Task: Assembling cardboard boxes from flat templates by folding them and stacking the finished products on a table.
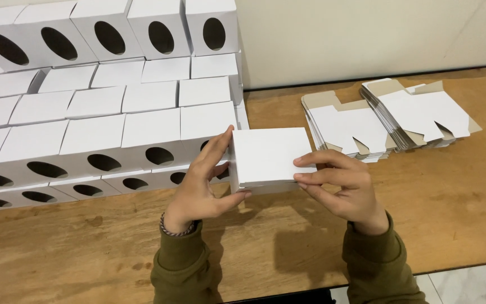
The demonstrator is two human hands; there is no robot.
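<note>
A small white cardboard box (pixel 266 155) is held above the wooden table (pixel 451 197), with both of my hands on it. My left hand (pixel 201 186) grips its left side, fingers up along the edge and thumb under the bottom corner. My right hand (pixel 341 183) pinches its right edge between thumb and fingers. Both wrists wear olive green sleeves, and a braided band sits on the left wrist.
Several assembled white boxes with oval holes (pixel 102 135) are stacked in stepped rows at the left, right behind the held box. Two piles of flat unfolded box blanks (pixel 347 126) (pixel 420 112) lie at the right rear. A pale wall stands behind; tiled floor (pixel 468 287) shows past the front edge.
</note>
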